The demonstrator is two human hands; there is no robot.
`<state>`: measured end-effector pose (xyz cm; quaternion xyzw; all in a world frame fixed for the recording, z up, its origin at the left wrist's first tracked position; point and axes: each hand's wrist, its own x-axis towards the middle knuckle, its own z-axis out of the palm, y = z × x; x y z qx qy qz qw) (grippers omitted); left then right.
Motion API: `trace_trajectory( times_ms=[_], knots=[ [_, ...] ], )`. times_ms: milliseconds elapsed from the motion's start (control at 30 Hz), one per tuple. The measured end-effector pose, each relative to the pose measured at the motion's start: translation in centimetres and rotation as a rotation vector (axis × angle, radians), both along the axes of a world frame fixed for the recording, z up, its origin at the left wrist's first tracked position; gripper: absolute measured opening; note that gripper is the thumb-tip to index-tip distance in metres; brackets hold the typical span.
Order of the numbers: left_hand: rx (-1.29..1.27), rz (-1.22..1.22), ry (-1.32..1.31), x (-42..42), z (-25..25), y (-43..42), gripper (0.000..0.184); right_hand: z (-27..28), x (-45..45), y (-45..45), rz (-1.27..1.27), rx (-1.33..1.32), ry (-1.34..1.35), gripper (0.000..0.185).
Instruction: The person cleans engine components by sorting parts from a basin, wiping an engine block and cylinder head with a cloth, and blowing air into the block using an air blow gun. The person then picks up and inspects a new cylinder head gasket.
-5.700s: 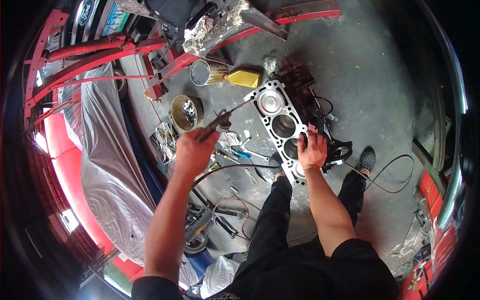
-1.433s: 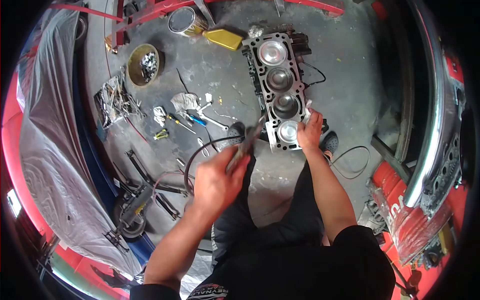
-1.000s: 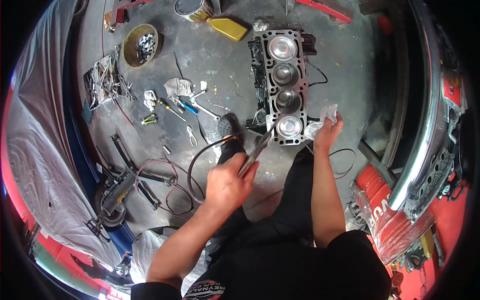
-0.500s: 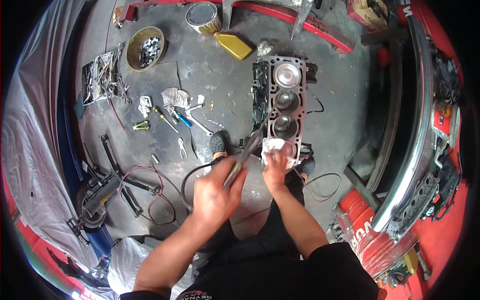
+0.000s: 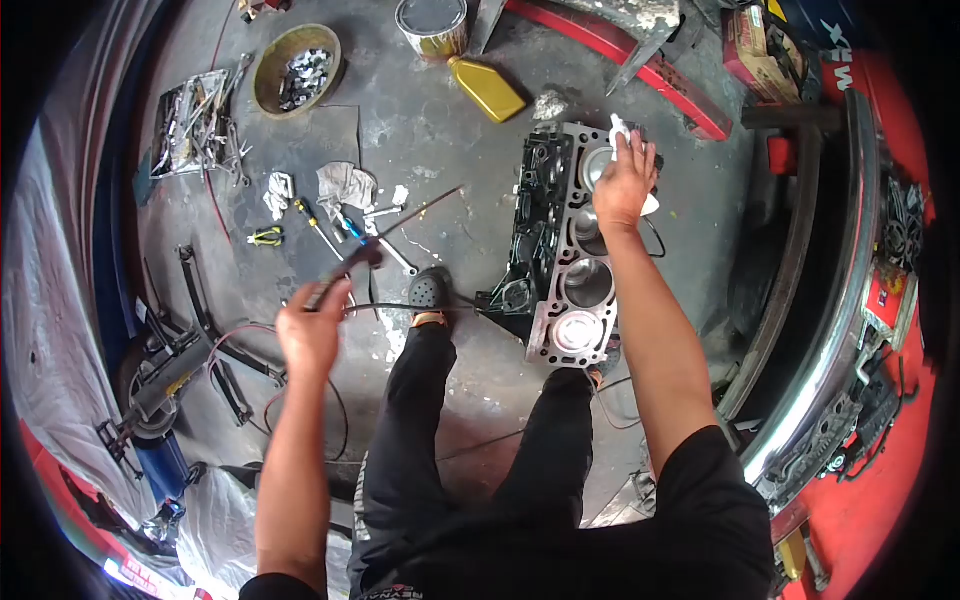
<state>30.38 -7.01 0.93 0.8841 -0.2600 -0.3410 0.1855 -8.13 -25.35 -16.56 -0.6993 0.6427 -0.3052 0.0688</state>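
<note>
My left hand (image 5: pixel 312 325), fingers wrapped, grips an air blow gun (image 5: pixel 358 262) whose long thin nozzle points up and right over the floor. A black hose (image 5: pixel 400 307) runs close by that hand. Beneath my right hand (image 5: pixel 625 190) is a white rag (image 5: pixel 617 127), pressed on the far end of the engine block (image 5: pixel 575 255). The rag and hand partly cover the far piston. Two darker cylinder bores lie in the middle of the block, and a shiny piston (image 5: pixel 577 332) sits high at the near end.
Screwdrivers, pliers (image 5: pixel 266 236), wrenches and rags lie on the floor to the left. Beyond them are a tool tray (image 5: pixel 190 125) and a round basin (image 5: pixel 262 90) of sockets. A gold bottle (image 5: pixel 487 90) and paint can (image 5: pixel 432 22) stand ahead. A chrome bumper (image 5: pixel 862 300) lies right.
My right hand has moved with the rag from the block's near end to its far end. My left hand has swung left, away from the block, with the blow gun.
</note>
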Motion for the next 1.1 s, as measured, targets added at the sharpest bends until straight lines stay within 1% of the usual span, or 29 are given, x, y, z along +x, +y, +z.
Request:
trace_trajectory(
  times_ms=[33,67,100,133,167,200,233,267,300,333,367,400,433,500,533,567,600,633,667,700,733,767,800,833,900,967,1000,1033,1100],
  knots=[
    [-0.027,0.045,0.026,4.1,-3.8,1.5,0.034,0.1,0.8,0.3,-0.014,0.034,0.136,0.045],
    [0.027,-0.015,0.043,9.1,-8.2,3.3,0.031,0.1,0.9,0.6,-0.020,0.058,0.278,0.049],
    [0.085,-0.046,0.060,12.9,-11.4,4.5,0.027,0.2,0.4,2.8,0.135,0.049,0.269,0.047],
    [0.126,0.001,0.217,17.6,-15.7,6.3,0.024,1.2,0.6,5.8,0.194,0.126,0.271,0.049],
    [0.130,0.030,0.271,21.0,-18.4,7.7,0.023,2.9,1.6,8.6,0.200,0.165,0.235,0.047],
    [0.169,-0.024,0.294,25.6,-21.9,9.8,0.025,0.8,0.5,12.0,0.282,0.264,-0.015,0.047],
    [0.284,-0.109,0.164,30.3,-25.2,11.8,0.029,3.6,1.3,13.4,0.335,0.263,0.153,0.045],
    [0.368,-0.131,0.095,33.6,-27.5,13.1,0.032,5.0,1.6,14.7,0.397,0.305,0.214,0.046],
    [0.370,-0.109,0.035,34.2,-27.4,13.0,0.034,5.0,1.1,16.7,0.501,0.357,0.108,0.048],
    [0.379,-0.172,0.001,37.0,-29.8,14.5,0.029,7.6,1.8,18.1,0.583,0.539,0.149,0.051],
    [0.375,-0.177,0.012,40.2,-32.8,15.9,0.029,8.5,2.0,19.3,0.630,0.571,0.100,0.044],
    [0.452,-0.689,-0.228,42.2,-35.4,16.8,0.032,9.0,2.3,21.3,0.383,0.667,-0.118,0.039],
    [0.438,-1.146,-0.597,44.2,-37.8,17.7,0.036,9.2,2.5,22.7,0.132,0.751,-0.339,0.033],
    [0.169,-0.418,-0.420,27.4,-28.0,8.3,0.049,10.1,5.0,21.4,-0.306,0.607,-0.396,0.026],
    [0.009,-0.531,-0.316,19.9,-23.8,4.5,0.062,9.6,6.0,20.4,-0.470,0.555,-0.748,0.027],
    [-0.219,-0.612,-0.159,13.0,-20.2,2.2,0.062,9.4,7.1,19.3,-0.506,0.606,-0.893,0.030],
    [-0.559,-0.749,0.168,7.0,-18.2,1.2,0.070,8.7,8.5,18.5,-0.421,0.567,-1.070,0.039],
    [-0.536,-0.969,0.182,0.4,-12.2,-1.2,0.079,8.0,10.0,17.8,-0.328,0.522,-1.243,0.048],
    [-0.696,-1.128,0.319,-3.6,-9.9,-2.8,0.084,8.2,11.6,17.1,-0.187,0.636,-1.603,0.060],
    [-0.736,-1.265,0.455,-6.5,-8.8,-4.0,0.080,8.5,13.0,17.0,-0.018,0.751,-1.949,0.072],
    [-0.687,-1.367,0.321,-8.4,-7.9,-5.0,0.076,8.2,14.2,17.4,0.067,0.668,-1.907,0.081],
    [-0.845,-1.397,0.303,-9.0,-9.2,-6.4,0.072,7.9,14.6,17.9,0.148,0.583,-1.861,0.090],
    [-0.936,-1.351,0.254,-9.6,-10.8,-7.1,0.071,7.9,12.0,18.2,0.351,0.726,-1.896,0.096],
    [-1.023,-1.305,0.210,-10.2,-12.0,-7.9,0.069,7.5,9.4,19.7,0.384,0.701,-1.758,0.094],
    [-1.014,-1.350,0.038,-12.9,-12.2,-12.5,0.057,7.4,3.8,22.2,0.254,0.366,-0.672,0.067],
    [-0.889,-1.207,-0.095,-17.6,-11.1,-18.4,0.042,4.9,-0.2,24.2,-0.080,0.102,-0.114,0.055],
    [-0.993,-1.210,-0.194,-19.7,-12.1,-21.6,0.036,3.0,-1.8,25.4,-0.222,0.102,0.091,0.052],
    [-1.085,-1.211,-0.290,-21.3,-14.3,-24.1,0.032,0.9,-1.8,26.3,-0.364,0.113,-0.097,0.053],
    [-1.167,-1.221,-0.339,-23.5,-21.2,-26.1,0.027,0.3,-2.0,26.8,-0.437,0.229,-0.248,0.054]
  ],
)
